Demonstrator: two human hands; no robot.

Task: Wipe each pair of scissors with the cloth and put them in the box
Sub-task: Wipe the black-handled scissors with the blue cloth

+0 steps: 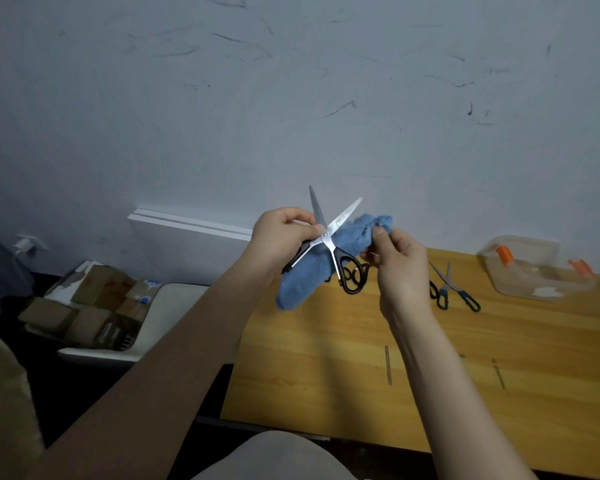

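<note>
Black-handled scissors (340, 251) are held up above the wooden table's (430, 358) left end, blades spread open and pointing up. My left hand (281, 237) grips them near the pivot and one handle. A blue cloth (312, 271) hangs behind the scissors, and my right hand (394, 258) pinches its upper end. A second pair with dark blue-green handles (447, 289) lies open on the table to the right. The clear plastic box (537, 268) with orange clips stands at the far right.
A white tray (146, 327) holding several brown cardboard boxes sits on the floor to the left of the table. A grey wall rises right behind the table. My knee shows at the bottom edge.
</note>
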